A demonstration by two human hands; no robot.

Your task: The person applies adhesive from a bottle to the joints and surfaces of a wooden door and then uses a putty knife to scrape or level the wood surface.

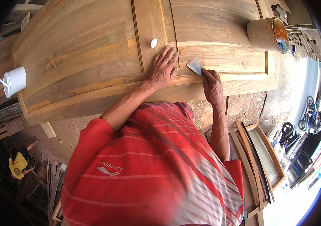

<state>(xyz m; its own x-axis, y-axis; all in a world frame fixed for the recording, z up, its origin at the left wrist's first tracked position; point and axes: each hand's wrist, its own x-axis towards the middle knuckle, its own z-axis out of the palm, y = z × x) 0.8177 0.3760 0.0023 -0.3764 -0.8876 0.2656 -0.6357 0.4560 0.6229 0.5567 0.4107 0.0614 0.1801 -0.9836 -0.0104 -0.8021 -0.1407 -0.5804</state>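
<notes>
A wooden panelled door lies flat in front of me. My left hand rests on its middle upright with the fingers stretched out, holding nothing. Just beyond those fingertips is a small white oval piece, too small to name. My right hand is closed round a putty knife. The knife's flat grey blade points left, at the lower edge of the right-hand panel, close to the moulding. Whether the blade touches the wood, I cannot tell. Orange-brown patches mark the wood in places.
A stained bucket stands at the door's far right; a white tub with a stick sits at its left edge. Wooden strips and a frame lie at the lower right. Another person in yellow is at the far lower left.
</notes>
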